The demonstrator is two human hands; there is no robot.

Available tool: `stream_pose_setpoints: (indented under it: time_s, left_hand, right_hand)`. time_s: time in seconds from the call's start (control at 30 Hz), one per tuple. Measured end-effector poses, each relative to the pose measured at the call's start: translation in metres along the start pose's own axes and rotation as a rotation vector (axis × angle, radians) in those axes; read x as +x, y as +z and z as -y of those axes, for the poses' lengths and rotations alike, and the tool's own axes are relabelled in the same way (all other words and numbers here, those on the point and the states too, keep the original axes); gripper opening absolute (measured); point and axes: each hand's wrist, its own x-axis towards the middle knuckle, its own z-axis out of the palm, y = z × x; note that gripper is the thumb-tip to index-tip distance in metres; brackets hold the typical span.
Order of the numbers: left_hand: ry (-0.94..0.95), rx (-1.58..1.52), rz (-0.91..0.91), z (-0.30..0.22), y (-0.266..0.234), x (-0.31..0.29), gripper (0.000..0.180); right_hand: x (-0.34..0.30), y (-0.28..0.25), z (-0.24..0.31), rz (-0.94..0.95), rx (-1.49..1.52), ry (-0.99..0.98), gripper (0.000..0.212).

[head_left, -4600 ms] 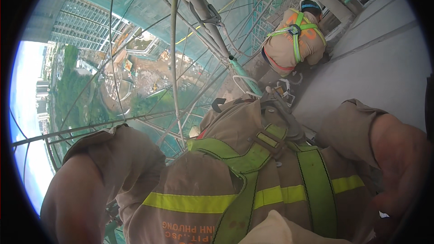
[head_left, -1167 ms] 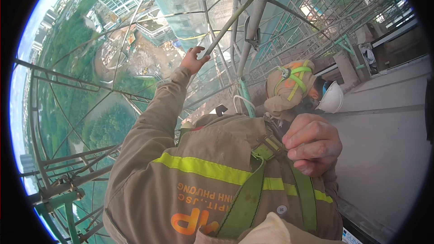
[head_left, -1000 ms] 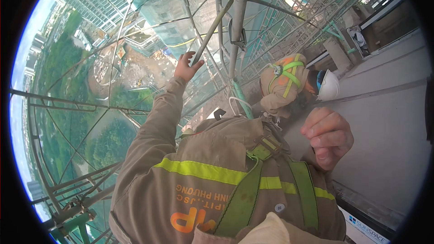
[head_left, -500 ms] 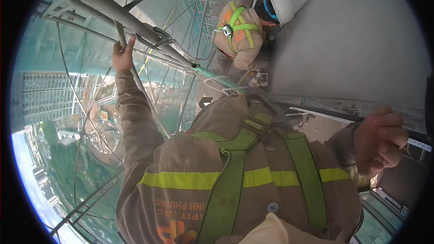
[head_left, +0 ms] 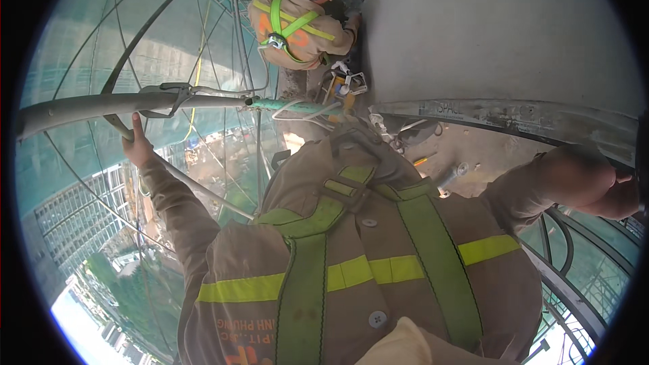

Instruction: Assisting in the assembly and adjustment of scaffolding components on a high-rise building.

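My left hand is closed round a thin scaffold brace, just below a thick horizontal scaffold tube, its thumb pointing up. Clipped over that tube is a metal safety hook, with a pale lanyard running from it to the right. My right hand is stretched out at the far right beside the ledge of the grey wall. Motion blurs it, and its fingers are partly lost at the picture's dark rim. A green harness crosses my brown work jacket.
A co-worker in a white helmet and green harness bends at the grey wall ahead. Tools with a yellow body lie near the co-worker. Green netting and a deep drop are at left; more scaffold bars stand at lower right.
My view has turned, so the co-worker and tube appear shifted left. My right hand has reached farther right and dropped out of clear sight. My left hand keeps its hold on the brace.
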Motion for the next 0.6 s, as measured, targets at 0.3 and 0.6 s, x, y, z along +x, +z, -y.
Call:
stream_pose_setpoints:
  time_s: [0.3,0.6]
  left_hand:
    - [0.085,0.263,-0.243,0.004,0.000,-0.009,0.069]
    - [0.071,0.406,-0.372,-0.008,0.013,-0.019,0.073]
  right_hand:
    - [-0.009,0.005,-0.003,0.010,-0.968,-0.470,0.065]
    - [0.011,-0.021,-0.043,0.168,-1.266,-1.038,0.066]
